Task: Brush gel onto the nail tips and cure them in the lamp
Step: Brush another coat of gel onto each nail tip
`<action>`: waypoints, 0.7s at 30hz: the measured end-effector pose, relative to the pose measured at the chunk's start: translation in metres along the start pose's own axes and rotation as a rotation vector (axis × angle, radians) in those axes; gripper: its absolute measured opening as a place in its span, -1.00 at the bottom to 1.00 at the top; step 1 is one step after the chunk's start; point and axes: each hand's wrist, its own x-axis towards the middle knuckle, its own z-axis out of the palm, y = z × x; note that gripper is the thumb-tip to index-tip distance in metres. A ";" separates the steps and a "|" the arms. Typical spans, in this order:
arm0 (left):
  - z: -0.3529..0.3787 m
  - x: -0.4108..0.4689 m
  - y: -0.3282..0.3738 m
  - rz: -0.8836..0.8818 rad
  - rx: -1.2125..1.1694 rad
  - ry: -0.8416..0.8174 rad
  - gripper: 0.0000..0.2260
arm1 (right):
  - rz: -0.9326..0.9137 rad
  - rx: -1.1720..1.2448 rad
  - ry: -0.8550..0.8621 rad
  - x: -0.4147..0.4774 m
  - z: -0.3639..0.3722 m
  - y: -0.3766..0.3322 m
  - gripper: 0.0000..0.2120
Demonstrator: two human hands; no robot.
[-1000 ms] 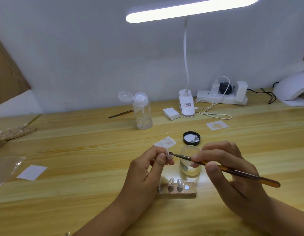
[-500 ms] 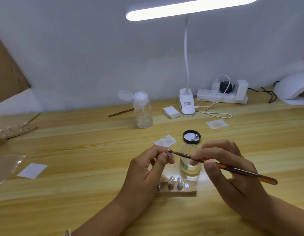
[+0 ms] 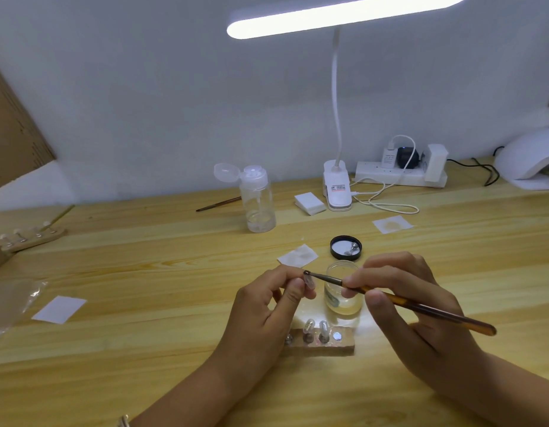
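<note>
Wooden table fills the lower view, pale planks, white wall behind.

Desk lamp is lit, its bar overhead. The gooseneck drops to a clip base at the back edge of the table.

Curing lamp: white dome, far right rear corner, well apart from the hands. Its opening is mostly cut off by the frame edge.

Power strip lies along the wall beside the clip base, with plugs and a white cable in it.

Left hand, centre front: thumb and forefinger pinch one nail tip, raised off the table. The other fingers are curled in.

Right hand grips the brush pen-fashion, with thumb and first fingers closed round the handle near the ferrule. The amber handle trails off to the right. The bristles touch the top of the held tip.

Pump bottle: clear, cap flipped open, mid-rear, a little liquid at the bottom.

Wooden holder sits just in front of the hands, with two more nail tips upright on it. A further post is partly hidden behind the left hand.

Gel jar is open, between the hands, just behind the holder. Its black lid lies upturned just behind the jar.

Second holder is at the far left edge. Its contents are too small to read.

White wipes are scattered about.
</note>
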 end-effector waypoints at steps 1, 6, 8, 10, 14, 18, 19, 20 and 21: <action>0.000 0.000 0.000 0.004 0.001 -0.002 -0.81 | 0.002 0.002 0.002 0.000 0.000 0.000 -0.76; 0.000 0.000 0.000 0.005 -0.007 0.004 -0.82 | 0.010 -0.006 0.016 0.001 -0.001 -0.001 -0.76; 0.000 0.000 0.000 -0.002 -0.015 0.009 -0.82 | 0.009 -0.006 0.018 0.002 -0.001 -0.001 -0.75; 0.000 0.000 0.000 -0.006 -0.016 0.013 -0.82 | 0.003 -0.004 0.013 0.002 0.000 -0.001 -0.76; 0.001 0.000 0.000 -0.013 -0.018 0.019 -0.82 | -0.004 0.008 0.012 0.001 0.000 -0.001 -0.74; 0.000 0.000 0.000 -0.008 -0.038 0.022 -0.83 | -0.004 0.021 0.014 -0.002 -0.002 0.000 -0.82; 0.000 0.000 -0.001 -0.008 -0.046 0.025 -0.83 | -0.002 0.021 0.014 -0.002 -0.002 0.000 -0.81; 0.000 0.000 -0.001 -0.010 -0.052 0.029 -0.83 | 0.000 0.023 0.014 -0.003 -0.002 0.000 -0.80; 0.000 0.001 -0.001 -0.010 -0.057 0.031 -0.83 | 0.001 0.029 0.014 -0.003 -0.002 0.000 -0.80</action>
